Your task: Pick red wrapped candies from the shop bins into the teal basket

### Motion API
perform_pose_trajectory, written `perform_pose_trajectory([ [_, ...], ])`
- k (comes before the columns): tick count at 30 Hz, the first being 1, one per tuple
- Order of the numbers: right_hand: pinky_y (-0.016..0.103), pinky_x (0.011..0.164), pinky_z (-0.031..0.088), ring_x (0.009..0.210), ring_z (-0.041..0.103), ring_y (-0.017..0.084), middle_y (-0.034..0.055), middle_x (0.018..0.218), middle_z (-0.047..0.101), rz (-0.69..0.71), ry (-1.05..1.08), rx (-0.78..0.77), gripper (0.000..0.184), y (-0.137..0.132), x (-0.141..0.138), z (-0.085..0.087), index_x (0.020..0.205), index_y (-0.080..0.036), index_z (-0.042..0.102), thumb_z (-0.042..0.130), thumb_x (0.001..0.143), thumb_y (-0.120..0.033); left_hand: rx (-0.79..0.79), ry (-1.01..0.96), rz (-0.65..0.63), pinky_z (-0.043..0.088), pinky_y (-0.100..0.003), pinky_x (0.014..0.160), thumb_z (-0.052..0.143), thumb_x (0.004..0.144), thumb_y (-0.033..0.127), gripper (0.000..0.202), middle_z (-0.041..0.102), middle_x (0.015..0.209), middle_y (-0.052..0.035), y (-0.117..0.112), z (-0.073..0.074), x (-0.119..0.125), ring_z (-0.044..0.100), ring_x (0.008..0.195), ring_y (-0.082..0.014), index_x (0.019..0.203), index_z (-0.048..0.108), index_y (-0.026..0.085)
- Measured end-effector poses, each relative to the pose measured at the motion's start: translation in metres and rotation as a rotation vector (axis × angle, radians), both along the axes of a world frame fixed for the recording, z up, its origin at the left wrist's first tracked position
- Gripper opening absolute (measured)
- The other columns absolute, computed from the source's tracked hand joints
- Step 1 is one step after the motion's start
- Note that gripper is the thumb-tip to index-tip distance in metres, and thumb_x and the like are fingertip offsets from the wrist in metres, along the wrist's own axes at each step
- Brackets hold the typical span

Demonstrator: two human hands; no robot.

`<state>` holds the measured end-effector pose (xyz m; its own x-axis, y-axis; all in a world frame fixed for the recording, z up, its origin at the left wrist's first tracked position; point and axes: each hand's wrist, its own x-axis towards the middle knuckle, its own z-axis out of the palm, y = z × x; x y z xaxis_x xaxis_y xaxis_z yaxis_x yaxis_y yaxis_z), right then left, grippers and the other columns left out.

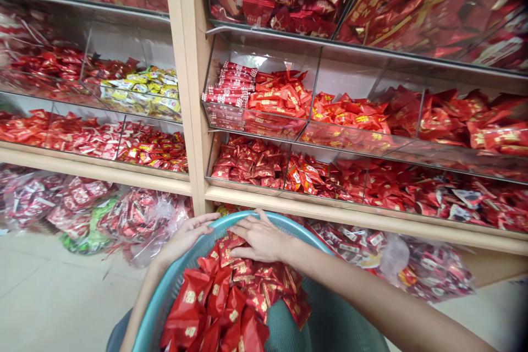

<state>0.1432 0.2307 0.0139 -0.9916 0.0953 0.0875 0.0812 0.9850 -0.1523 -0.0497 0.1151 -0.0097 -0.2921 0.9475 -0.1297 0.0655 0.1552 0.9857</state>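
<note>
A teal plastic basket (325, 324) sits low in the centre, part-filled with a heap of red candy packets (231, 302) printed with gold marks. My left hand (187, 236) rests on the basket's far-left rim with fingers curled over the edge. My right hand (262, 239) lies flat on the top of the packet heap, fingers stretched toward the left, almost touching the left hand's fingertips.
Wooden shelves (330, 212) hold clear acrylic bins (264, 102) of red wrapped sweets; one bin has yellow packets (142, 88). Clear plastic bags of sweets (136, 217) lie on the pale tiled floor (49, 297) below the shelves on both sides.
</note>
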Motion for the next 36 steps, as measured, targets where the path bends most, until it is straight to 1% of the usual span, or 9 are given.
perform_pose_trajectory([
  [4, 0.047, 0.096, 0.024, 0.106, 0.045, 0.022, 0.009, 0.115, 0.055, 0.035, -0.027, -0.006, 0.052, 0.003, 0.001, 0.002, 0.126, -0.022, 0.044, 0.032, 0.087, -0.054, 0.021, 0.003, 0.009, 0.042, -0.031, 0.091, 0.064, 0.068, 0.029, 0.045, 0.062, 0.118, -0.0042, 0.0, -0.002, -0.001, 0.056, 0.107, -0.0267, 0.111, 0.061, 0.016],
  [8, 0.047, 0.095, 0.024, 0.103, 0.044, 0.022, 0.0094, 0.112, 0.052, 0.005, -0.009, 0.073, 0.05, 0.004, 0.0, 0.001, 0.125, -0.023, 0.046, 0.033, 0.087, -0.053, 0.012, -0.005, 0.013, 0.042, -0.032, 0.09, 0.064, 0.067, 0.029, 0.046, 0.063, 0.116, -0.0044, 0.001, -0.002, -0.001, 0.057, 0.105, -0.027, 0.111, 0.061, 0.017],
  [14, 0.044, 0.094, 0.025, 0.101, 0.043, 0.023, 0.0111, 0.109, 0.05, -0.004, 0.035, 0.158, 0.058, 0.004, -0.001, 0.0, 0.126, -0.018, 0.044, 0.034, 0.084, -0.057, -0.011, -0.054, 0.034, 0.044, -0.034, 0.085, 0.066, 0.065, 0.03, 0.049, 0.067, 0.109, -0.0062, -0.001, 0.005, 0.003, 0.06, 0.098, -0.0272, 0.111, 0.061, 0.015],
  [19, 0.044, 0.095, 0.025, 0.103, 0.043, 0.024, 0.0119, 0.112, 0.05, 0.006, 0.057, 0.16, 0.062, 0.001, 0.001, 0.001, 0.127, -0.017, 0.041, 0.037, 0.082, -0.059, -0.015, -0.054, 0.047, 0.042, -0.038, 0.09, 0.067, 0.061, 0.032, 0.047, 0.067, 0.11, -0.0064, -0.002, 0.009, 0.006, 0.058, 0.101, -0.0293, 0.106, 0.064, 0.017],
  [22, 0.045, 0.095, 0.024, 0.104, 0.043, 0.025, 0.0123, 0.115, 0.049, 0.01, 0.079, 0.142, 0.067, -0.002, 0.003, 0.011, 0.128, -0.017, 0.04, 0.038, 0.079, -0.063, -0.013, -0.047, 0.049, 0.042, -0.039, 0.091, 0.068, 0.059, 0.033, 0.043, 0.067, 0.108, -0.0051, -0.001, 0.011, 0.007, 0.058, 0.103, -0.0298, 0.101, 0.067, 0.022],
  [25, 0.043, 0.094, 0.024, 0.105, 0.043, 0.023, 0.0115, 0.117, 0.05, 0.0, 0.135, 0.11, 0.065, 0.0, 0.001, 0.033, 0.127, -0.018, 0.041, 0.035, 0.081, -0.063, -0.002, -0.026, 0.048, 0.042, -0.038, 0.092, 0.067, 0.058, 0.031, 0.042, 0.067, 0.109, -0.0041, 0.001, 0.01, 0.006, 0.057, 0.104, -0.0295, 0.098, 0.068, 0.022],
  [30, 0.036, 0.089, 0.031, 0.105, 0.044, 0.02, 0.0098, 0.119, 0.049, -0.207, 0.323, 0.131, 0.046, 0.039, -0.019, 0.068, 0.122, -0.018, 0.046, 0.027, 0.091, -0.046, 0.002, -0.036, 0.021, 0.041, -0.036, 0.092, 0.064, 0.061, 0.03, 0.045, 0.066, 0.111, -0.004, 0.002, 0.005, 0.003, 0.059, 0.102, -0.0264, 0.105, 0.065, 0.02],
  [33, 0.034, 0.086, 0.036, 0.103, 0.047, 0.02, 0.0098, 0.115, 0.052, -0.383, 0.361, 0.219, 0.037, 0.076, -0.042, 0.079, 0.118, -0.017, 0.048, 0.03, 0.092, -0.036, -0.005, -0.045, 0.032, 0.042, -0.034, 0.091, 0.065, 0.061, 0.03, 0.046, 0.066, 0.112, -0.0046, 0.001, 0.005, 0.004, 0.059, 0.101, -0.0253, 0.105, 0.065, 0.018],
  [36, 0.033, 0.083, 0.04, 0.102, 0.052, 0.021, 0.0128, 0.114, 0.054, -0.541, 0.277, 0.368, 0.034, 0.103, -0.067, 0.086, 0.119, -0.015, 0.046, 0.028, 0.093, -0.024, -0.016, -0.064, 0.041, 0.043, -0.033, 0.089, 0.065, 0.06, 0.031, 0.048, 0.066, 0.111, -0.0054, 0.002, 0.007, 0.006, 0.06, 0.1, -0.0252, 0.106, 0.064, 0.017],
])
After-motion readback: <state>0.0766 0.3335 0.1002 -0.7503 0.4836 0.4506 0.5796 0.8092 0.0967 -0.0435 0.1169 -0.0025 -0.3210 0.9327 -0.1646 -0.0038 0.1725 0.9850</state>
